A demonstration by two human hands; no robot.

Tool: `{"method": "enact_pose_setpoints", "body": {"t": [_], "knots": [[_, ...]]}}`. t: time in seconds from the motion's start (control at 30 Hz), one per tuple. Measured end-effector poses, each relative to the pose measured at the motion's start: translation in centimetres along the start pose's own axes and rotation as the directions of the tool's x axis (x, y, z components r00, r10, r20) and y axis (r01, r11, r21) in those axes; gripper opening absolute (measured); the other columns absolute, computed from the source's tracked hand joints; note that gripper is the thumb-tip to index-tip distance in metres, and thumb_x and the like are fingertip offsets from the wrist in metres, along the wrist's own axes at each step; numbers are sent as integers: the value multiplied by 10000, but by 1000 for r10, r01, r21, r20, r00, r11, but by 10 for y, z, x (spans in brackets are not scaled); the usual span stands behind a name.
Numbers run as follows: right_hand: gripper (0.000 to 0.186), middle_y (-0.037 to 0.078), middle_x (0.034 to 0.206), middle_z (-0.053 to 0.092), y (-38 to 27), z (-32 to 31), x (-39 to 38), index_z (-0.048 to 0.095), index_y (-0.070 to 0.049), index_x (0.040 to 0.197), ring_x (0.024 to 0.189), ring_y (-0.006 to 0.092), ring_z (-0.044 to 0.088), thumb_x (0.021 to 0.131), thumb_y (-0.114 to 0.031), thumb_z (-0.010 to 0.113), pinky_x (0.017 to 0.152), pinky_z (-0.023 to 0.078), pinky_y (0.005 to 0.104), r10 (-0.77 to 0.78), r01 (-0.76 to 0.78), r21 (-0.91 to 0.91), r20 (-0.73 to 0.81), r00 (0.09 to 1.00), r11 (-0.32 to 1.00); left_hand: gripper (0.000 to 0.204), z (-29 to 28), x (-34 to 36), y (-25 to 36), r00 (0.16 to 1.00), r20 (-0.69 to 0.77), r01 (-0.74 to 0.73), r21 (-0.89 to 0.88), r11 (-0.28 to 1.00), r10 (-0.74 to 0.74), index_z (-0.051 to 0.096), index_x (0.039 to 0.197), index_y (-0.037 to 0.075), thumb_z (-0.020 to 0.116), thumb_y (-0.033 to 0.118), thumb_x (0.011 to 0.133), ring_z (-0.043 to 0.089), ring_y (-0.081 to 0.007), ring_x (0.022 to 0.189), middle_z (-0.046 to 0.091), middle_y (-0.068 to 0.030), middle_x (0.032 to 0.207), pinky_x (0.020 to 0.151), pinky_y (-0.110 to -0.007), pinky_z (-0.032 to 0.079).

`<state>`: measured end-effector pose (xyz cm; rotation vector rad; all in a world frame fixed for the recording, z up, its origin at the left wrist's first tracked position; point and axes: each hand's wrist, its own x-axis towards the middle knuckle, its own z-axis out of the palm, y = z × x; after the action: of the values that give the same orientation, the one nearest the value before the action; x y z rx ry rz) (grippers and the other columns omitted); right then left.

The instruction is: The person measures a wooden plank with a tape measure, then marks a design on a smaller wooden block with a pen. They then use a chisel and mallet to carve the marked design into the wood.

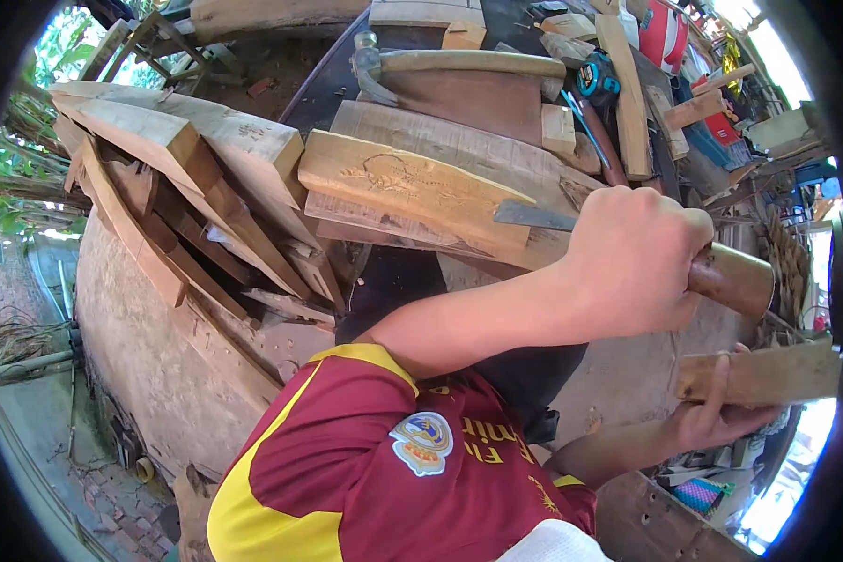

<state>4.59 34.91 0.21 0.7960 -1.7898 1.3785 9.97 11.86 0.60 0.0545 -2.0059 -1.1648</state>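
Observation:
My left hand (632, 258) is closed around the brown handle of a chisel (534, 216). Its flat metal blade reaches left over a yellowish wooden board (412, 192), which has a carved or drawn pattern at its left part. Under that board lies a wider grey-brown plank (459, 140). Off to the lower right, my right hand (712, 421) grips a rectangular wooden block (759, 377), with a finger laid across its face. Part of the chisel's handle is hidden by my left fist.
A hammer (478, 64) lies beyond the board, near a teal tape measure (598, 79) and a blue pen (581, 120). Thick timber pieces (244, 140) lean at the left. Loose wood strips (623, 94) clutter the far right.

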Motion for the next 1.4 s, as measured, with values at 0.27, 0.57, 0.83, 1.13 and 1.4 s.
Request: {"method": "enact_pose_setpoints", "body": {"t": [0.27, 0.57, 0.83, 1.13, 1.4], "knots": [[798, 245, 1402, 454, -5, 6, 23, 321, 26, 1428, 1203, 345, 543, 772, 29, 775, 1009, 485, 468, 4, 22, 74, -344, 939, 997, 194, 2, 3, 0, 999, 31, 23, 23, 999, -24, 637, 690, 53, 714, 173, 558, 655, -355, 649, 629, -147, 650, 587, -456, 512], [949, 229, 1511, 361, 9, -17, 16, 239, 21, 1511, 1332, 324, 424, 761, -32, 818, 1126, 351, 483, 4, 6, -370, 25, 1000, 929, 197, 3, 3, -1, 998, 51, 39, 58, 998, -42, 593, 658, 72, 715, 177, 545, 640, -370, 655, 612, -130, 652, 575, -458, 500], [905, 210, 1455, 444, 25, -14, -16, 283, 18, 1500, 1290, 306, 463, 774, -67, 817, 1114, 367, 460, 15, 127, -371, 356, 934, 920, 206, 3, 5, -3, 999, 41, 24, 65, 998, -27, 589, 657, 76, 724, 177, 539, 639, -368, 653, 610, -130, 650, 577, -459, 500], [925, 232, 1486, 399, 19, 7, -5, 257, 34, 1509, 1297, 299, 471, 768, -10, 808, 1073, 419, 447, -127, 124, -417, 21, 992, 900, 243, 10, 4, -3, 992, 123, 27, 109, 994, -40, 677, 731, 51, 746, 203, 554, 677, -338, 675, 659, -152, 686, 609, -444, 528], [915, 242, 1479, 403, 28, -12, -3, 268, 44, 1490, 1311, 315, 461, 757, 4, 814, 1088, 398, 474, 246, -240, 64, -94, 965, 969, 216, 11, 3, -4, 992, 116, 34, 126, 991, -49, 653, 712, 66, 743, 192, 561, 667, -339, 666, 641, -137, 668, 596, -442, 519]]}}
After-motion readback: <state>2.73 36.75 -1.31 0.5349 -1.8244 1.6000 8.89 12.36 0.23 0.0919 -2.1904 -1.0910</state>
